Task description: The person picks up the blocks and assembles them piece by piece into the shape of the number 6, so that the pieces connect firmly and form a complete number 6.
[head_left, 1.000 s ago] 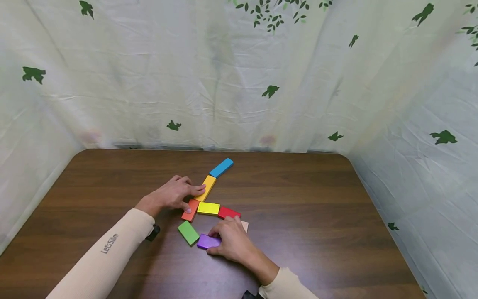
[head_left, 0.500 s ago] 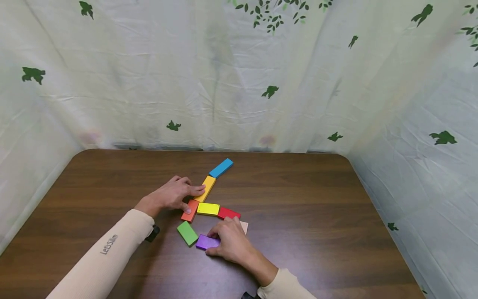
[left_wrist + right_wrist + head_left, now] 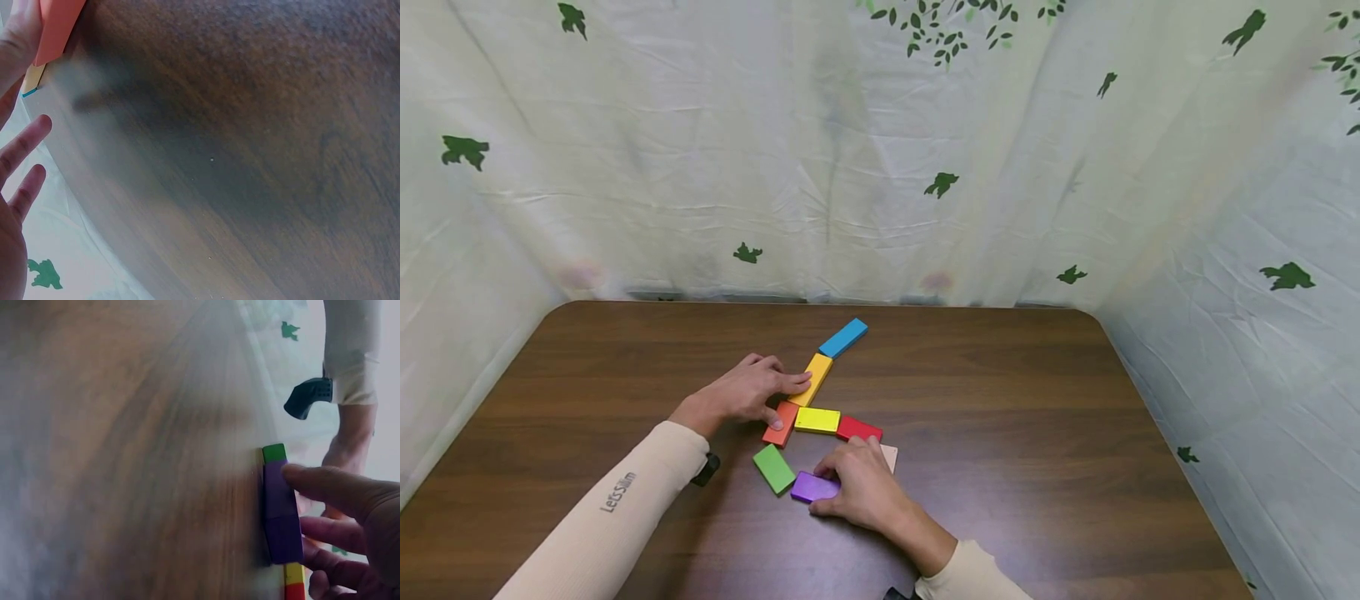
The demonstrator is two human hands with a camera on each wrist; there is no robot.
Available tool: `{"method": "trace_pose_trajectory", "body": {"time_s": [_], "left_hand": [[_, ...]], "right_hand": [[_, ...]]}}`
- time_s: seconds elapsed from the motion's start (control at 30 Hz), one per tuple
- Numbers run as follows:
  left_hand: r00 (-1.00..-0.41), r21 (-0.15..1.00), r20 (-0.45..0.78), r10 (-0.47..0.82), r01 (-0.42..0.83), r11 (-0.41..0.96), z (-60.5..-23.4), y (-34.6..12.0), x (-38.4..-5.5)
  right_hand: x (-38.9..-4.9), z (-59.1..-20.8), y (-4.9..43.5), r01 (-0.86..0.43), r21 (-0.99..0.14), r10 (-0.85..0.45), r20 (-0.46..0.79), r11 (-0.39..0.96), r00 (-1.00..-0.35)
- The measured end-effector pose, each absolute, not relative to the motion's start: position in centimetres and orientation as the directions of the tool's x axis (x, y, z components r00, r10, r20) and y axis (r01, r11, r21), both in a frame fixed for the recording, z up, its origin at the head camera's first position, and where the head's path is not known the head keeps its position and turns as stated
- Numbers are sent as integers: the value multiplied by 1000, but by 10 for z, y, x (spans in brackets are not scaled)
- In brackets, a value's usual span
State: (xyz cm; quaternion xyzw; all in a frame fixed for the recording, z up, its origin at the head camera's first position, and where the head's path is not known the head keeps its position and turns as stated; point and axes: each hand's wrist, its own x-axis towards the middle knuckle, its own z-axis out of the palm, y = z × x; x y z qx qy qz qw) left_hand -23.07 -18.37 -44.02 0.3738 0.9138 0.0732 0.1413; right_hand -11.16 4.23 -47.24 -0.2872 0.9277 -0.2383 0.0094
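My right hand [image 3: 868, 490] pinches a flat purple block [image 3: 812, 487] between thumb and fingers; the wrist view shows the thumb on its edge [image 3: 280, 494]. A green block [image 3: 774, 470] touches or nearly touches the purple one's left end. With fingers mostly straight, my left hand [image 3: 737, 393] rests on two blocks: the thumb on a red-orange block [image 3: 777, 436], a finger on an amber block [image 3: 818, 371]. A blue block [image 3: 844, 337] continues from the amber one's far end. Yellow [image 3: 817, 420] and red [image 3: 861, 427] blocks run rightward; a pale block [image 3: 890, 457] is partly hidden behind my right hand.
All the blocks lie flat on a brown wood-grain table [image 3: 1015, 433]. A pale curtain [image 3: 850, 150] with green leaf and bird prints hangs behind its far edge and along both sides.
My right hand has slid the purple block slightly left, and the green block has shifted left with it. My left hand stays in place on its two blocks.
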Motion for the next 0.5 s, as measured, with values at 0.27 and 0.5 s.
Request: {"method": "trace_pose_trajectory", "body": {"time_s": [0.27, 0.5], "left_hand": [[-680, 244, -201, 705, 662, 709, -441, -185, -231], [-680, 250, -208, 703, 658, 711, -441, -185, -232]], "right_hand": [[-114, -468, 60, -502, -477, -494, 153, 721, -856], [-116, -464, 87, -449, -537, -394, 222, 714, -892]]}}
